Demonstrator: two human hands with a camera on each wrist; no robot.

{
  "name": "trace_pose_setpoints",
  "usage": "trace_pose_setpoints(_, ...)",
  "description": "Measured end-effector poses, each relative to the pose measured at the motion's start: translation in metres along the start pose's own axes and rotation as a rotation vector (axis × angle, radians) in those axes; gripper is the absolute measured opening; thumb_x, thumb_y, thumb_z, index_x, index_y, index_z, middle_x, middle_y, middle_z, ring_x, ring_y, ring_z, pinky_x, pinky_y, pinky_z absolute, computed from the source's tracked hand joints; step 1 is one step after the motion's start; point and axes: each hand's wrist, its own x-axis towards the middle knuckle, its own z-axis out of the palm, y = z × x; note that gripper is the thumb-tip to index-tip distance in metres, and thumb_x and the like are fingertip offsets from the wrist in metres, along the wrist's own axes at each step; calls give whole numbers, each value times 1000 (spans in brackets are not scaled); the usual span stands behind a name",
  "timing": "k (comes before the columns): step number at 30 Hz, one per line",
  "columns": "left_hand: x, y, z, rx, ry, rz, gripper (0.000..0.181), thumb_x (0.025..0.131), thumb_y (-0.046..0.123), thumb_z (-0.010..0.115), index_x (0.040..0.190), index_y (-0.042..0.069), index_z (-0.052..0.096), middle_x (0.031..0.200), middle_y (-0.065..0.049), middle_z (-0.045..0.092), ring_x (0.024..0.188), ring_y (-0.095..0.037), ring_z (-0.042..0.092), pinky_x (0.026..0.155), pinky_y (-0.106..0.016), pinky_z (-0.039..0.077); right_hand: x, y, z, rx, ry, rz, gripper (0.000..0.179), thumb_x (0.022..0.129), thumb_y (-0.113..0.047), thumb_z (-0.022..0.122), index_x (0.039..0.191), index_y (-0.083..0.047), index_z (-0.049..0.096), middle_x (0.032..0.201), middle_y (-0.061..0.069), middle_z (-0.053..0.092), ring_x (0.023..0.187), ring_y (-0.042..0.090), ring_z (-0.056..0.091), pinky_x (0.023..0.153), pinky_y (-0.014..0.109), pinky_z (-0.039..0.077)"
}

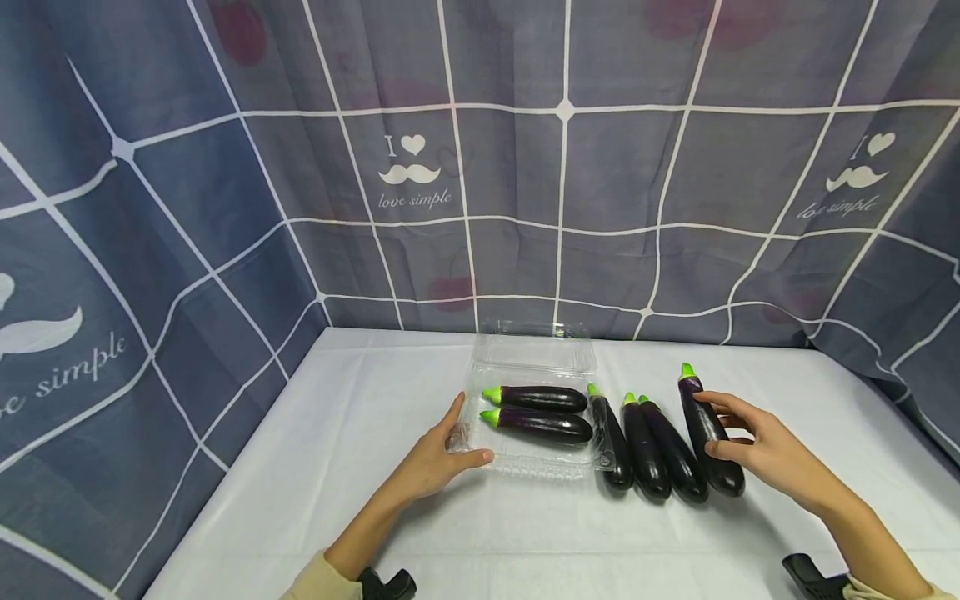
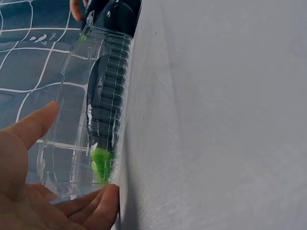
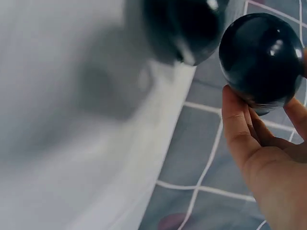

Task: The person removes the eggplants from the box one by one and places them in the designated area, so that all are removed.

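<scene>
In the head view my left hand (image 1: 435, 462) holds the left end of a clear plastic container (image 1: 517, 464), thumb and fingers spread around its corner. Two dark eggplants lie crosswise inside, a back one (image 1: 543, 398) and a front one (image 1: 543, 425), green stems to the left. My right hand (image 1: 757, 442) grips another eggplant (image 1: 705, 433) by its sides, stem pointing away. In the right wrist view the rounded end of the held eggplant (image 3: 261, 57) shows between fingers and thumb. The left wrist view shows the container's ridged wall (image 2: 122, 76) beside my fingers.
Three eggplants lie side by side between container and right hand: one (image 1: 618, 450) against the container's right wall, a middle one (image 1: 647, 450) and a right one (image 1: 678, 458). The container's lid (image 1: 532, 350) stands open at the back. Grid-patterned curtains (image 1: 510, 167) border the white table (image 1: 360, 417).
</scene>
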Motion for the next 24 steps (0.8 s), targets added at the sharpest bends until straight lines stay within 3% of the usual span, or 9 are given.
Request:
trace_pose_setpoints(5, 0, 0, 0, 2, 3, 3, 102, 84, 40, 79, 160, 16, 15, 152, -30, 30, 137, -47, 33, 106, -63, 30, -5, 17, -1, -3, -31, 49, 63, 89, -12, 71, 145, -6, 45, 134, 18, 51, 106, 1, 48, 75, 25, 48)
trace_pose_setpoints(11, 0, -2, 0, 15, -1, 3, 103, 83, 43, 78, 160, 16, 15, 152, -30, 31, 137, -47, 33, 105, -64, 30, -8, 30, 5, -3, -77, 125, 68, 88, -13, 72, 147, -1, 41, 134, 27, 49, 113, 35, 52, 75, 32, 49)
trace_pose_setpoints(14, -1, -3, 0, 18, -3, -1, 103, 83, 44, 78, 160, 18, 15, 151, -30, 32, 137, -46, 34, 105, -64, 30, -7, 33, 8, -1, -88, 133, 68, 88, -13, 73, 146, 0, 41, 134, 30, 49, 115, 43, 51, 77, 38, 48)
trace_pose_setpoints(18, -1, -2, 0, 20, -8, 0, 103, 83, 43, 78, 160, 18, 14, 151, -31, 32, 137, -47, 34, 104, -64, 31, -7, 33, 11, 8, -96, 126, 66, 88, -14, 72, 145, 1, 43, 132, 28, 51, 113, 41, 51, 77, 37, 49)
trace_pose_setpoints(24, 0, -2, 0, 16, -7, 3, 103, 83, 42, 78, 160, 17, 14, 152, -30, 31, 137, -47, 33, 105, -64, 30, -7, 35, 15, 1, -92, 135, 60, 90, -16, 72, 142, 0, 47, 128, 23, 55, 106, 26, 53, 72, 27, 49)
